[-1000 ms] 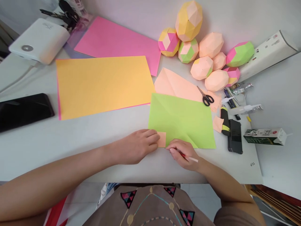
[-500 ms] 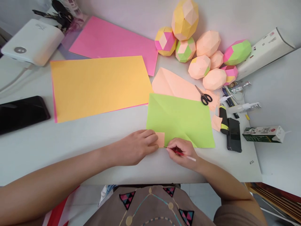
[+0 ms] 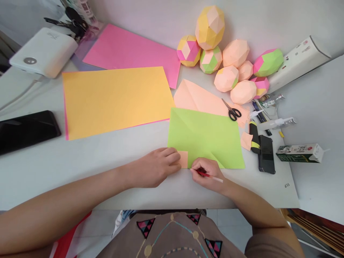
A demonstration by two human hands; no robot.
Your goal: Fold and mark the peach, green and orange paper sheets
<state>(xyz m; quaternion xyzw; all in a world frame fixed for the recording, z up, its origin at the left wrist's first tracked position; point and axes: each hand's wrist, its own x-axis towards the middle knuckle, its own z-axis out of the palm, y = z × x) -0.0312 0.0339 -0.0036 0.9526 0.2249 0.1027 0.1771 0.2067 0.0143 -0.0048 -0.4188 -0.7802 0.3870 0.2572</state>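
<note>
My left hand [image 3: 157,167] lies on a small peach paper piece [image 3: 184,159], its fingers flat over the left part of it and pressing it down. This piece rests on the lower left corner of a green paper sheet [image 3: 204,134], which has crease lines. In my right hand [image 3: 207,173] is a slim red pen or pencil [image 3: 202,173] with a pale end, its tip at the bottom edge of the green sheet, just right of the peach piece. The right fingers are closed around it.
Scissors [image 3: 233,113] lie on peach paper [image 3: 197,95] beyond the green sheet. Yellow [image 3: 118,102] and pink sheets [image 3: 131,48] are to the left. Several faceted paper eggs [image 3: 235,53] sit at the back. On the right are a black device [image 3: 266,154] and a carton [image 3: 299,153].
The pen tip has shifted very slightly right along the green sheet's bottom edge. My left hand stays in place. The camera view has tilted a little.
</note>
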